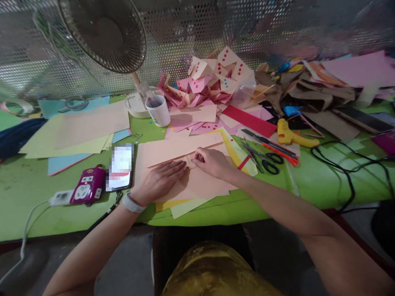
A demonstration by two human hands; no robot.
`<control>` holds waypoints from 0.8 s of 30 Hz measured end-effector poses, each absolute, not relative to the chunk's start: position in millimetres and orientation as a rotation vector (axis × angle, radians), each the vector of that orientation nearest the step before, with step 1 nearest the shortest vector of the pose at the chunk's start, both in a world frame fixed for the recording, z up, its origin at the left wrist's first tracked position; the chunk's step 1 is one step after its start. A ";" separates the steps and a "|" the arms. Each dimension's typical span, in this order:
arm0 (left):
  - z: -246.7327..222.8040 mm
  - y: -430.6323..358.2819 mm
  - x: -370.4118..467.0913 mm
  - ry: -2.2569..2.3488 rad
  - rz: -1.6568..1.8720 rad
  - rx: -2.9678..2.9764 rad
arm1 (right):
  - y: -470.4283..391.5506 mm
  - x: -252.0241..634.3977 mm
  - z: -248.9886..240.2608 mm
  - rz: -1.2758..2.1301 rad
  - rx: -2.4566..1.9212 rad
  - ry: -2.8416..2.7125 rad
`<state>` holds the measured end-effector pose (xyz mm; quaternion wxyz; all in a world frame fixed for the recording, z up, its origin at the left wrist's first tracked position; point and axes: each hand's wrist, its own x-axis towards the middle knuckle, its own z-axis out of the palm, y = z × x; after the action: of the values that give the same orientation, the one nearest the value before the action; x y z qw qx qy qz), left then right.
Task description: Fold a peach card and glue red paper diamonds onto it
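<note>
A sheet of peach paper (185, 146) lies folded over on a small stack of sheets in front of me, its folded edge slanting up to the right. My left hand (163, 179) rests flat on the paper, fingers stretched out along that edge. Just beside its fingertips, my right hand (210, 161) is closed, thumb and fingers pinched at a small flap of the peach paper. How much of the flap sits between the fingers is hidden. Yellow paper (168, 204) and pale green paper (191, 207) stick out from under the stack.
Scissors (262, 158), a utility knife (279, 151) and a yellow glue gun (293, 135) lie to the right. A phone (121, 166) and a purple power socket (88, 185) are left. Behind stand a white cup (158, 111), a fan (106, 35) and heaped paper scraps (203, 82).
</note>
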<state>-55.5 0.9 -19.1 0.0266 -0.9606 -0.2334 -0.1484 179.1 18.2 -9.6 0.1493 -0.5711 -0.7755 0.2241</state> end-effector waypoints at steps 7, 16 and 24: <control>-21.4 0.0 -56.7 -0.736 -0.451 -2.954 | 18.0 179.3 -12.4 0.617 -1.636 -2.214; -19.6 -3.4 -53.9 -0.769 -0.464 -2.941 | 18.1 179.8 -11.7 0.624 -1.636 -2.240; -19.4 -6.0 -51.9 -0.804 -0.468 -2.939 | 17.9 179.8 -8.9 0.651 -1.649 -2.245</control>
<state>-51.9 -6.0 -19.4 0.0293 -0.9530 -0.2606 -0.1517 179.8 17.9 -8.9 0.1399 -0.5708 -0.7771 0.2252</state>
